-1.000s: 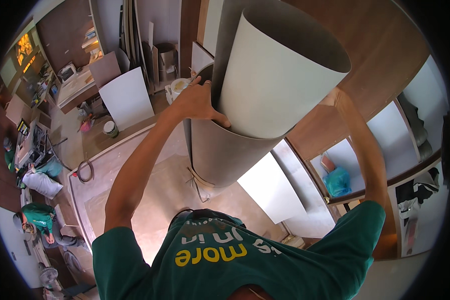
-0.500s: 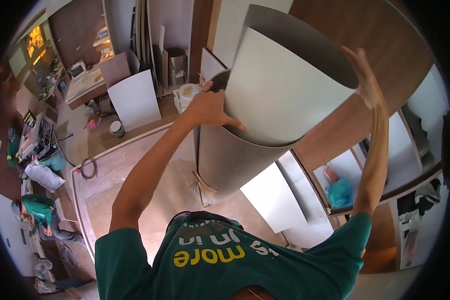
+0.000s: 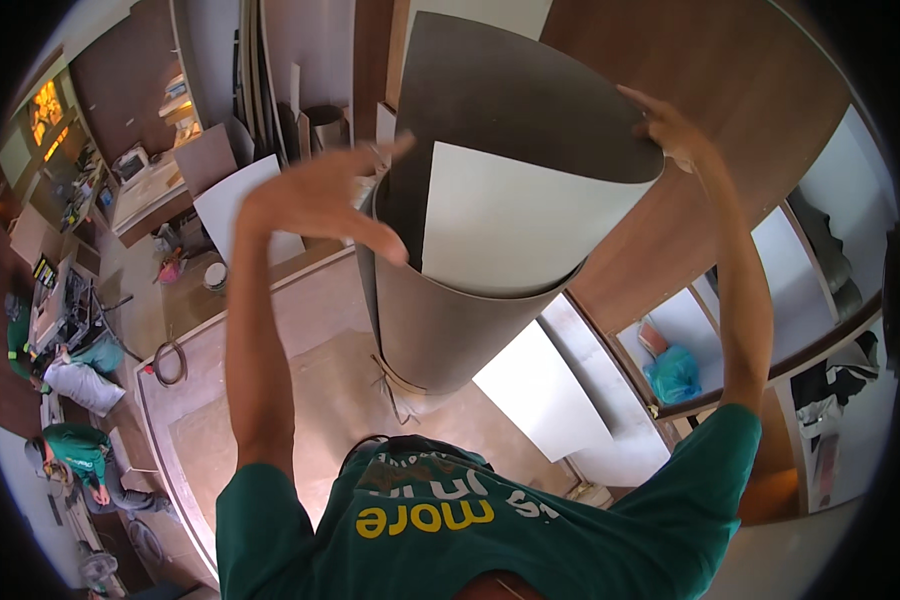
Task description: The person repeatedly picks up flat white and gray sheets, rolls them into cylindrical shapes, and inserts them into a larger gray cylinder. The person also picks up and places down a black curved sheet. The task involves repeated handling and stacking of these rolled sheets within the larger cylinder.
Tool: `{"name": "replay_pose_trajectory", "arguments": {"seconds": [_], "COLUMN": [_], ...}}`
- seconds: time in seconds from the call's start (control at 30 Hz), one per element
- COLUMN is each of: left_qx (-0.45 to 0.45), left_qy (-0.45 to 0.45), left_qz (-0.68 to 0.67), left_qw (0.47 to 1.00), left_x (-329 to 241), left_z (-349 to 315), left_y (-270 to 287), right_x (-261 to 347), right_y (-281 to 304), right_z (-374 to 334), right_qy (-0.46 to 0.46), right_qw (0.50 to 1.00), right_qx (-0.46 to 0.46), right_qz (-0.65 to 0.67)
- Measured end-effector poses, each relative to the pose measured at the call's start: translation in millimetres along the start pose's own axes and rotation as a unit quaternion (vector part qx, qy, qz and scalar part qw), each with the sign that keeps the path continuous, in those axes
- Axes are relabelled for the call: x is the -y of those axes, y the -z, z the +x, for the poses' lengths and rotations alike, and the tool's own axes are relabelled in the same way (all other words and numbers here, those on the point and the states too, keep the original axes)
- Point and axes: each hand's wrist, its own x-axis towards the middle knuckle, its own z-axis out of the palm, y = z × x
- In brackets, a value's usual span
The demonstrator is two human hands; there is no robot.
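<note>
A tall roll of sheet material (image 3: 450,330), grey-brown outside, stands upright on a work surface before me. Within its mouth sits another curled sheet (image 3: 510,225), its pale face showing and its dark grey inner side curving up at the back. My right hand (image 3: 682,138) is at the upper right rim of the curled sheet, the edge between its fingers. Beside the roll's left rim, my left hand (image 3: 315,205) is open, thumb and fingers spread and slightly blurred, holding nothing. A cord (image 3: 395,390) is tied round the roll's lower part.
A white flat sheet (image 3: 545,385) lies right of the roll. Shelves with a teal plastic bag (image 3: 673,375) stand at the right. At far left, a person in green (image 3: 80,460) sits near tools. A hose coil (image 3: 170,362) rests at the work surface's left edge.
My left hand has let go of the outer roll's rim and moved left, fingers spread. The curled sheet sits lower and shows less pale face. My right hand has shifted left with its rim.
</note>
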Motion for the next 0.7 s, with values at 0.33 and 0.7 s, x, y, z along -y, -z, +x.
{"name": "replay_pose_trajectory", "arguments": {"seconds": [0.33, 0.7], "left_qx": [-0.303, -0.09], "left_qy": [-0.127, -0.055], "left_qz": [0.118, 0.123], "left_qw": [0.937, 0.987], "left_x": [53, 75], "left_z": [184, 119], "left_y": [116, 9], "right_x": [90, 77], "right_y": [-45, -160], "right_z": [-49, -91], "right_qy": [0.18, 0.194], "right_qw": [0.97, 0.958], "right_qx": [-0.154, 0.114], "right_qz": [-0.055, -0.178]}}
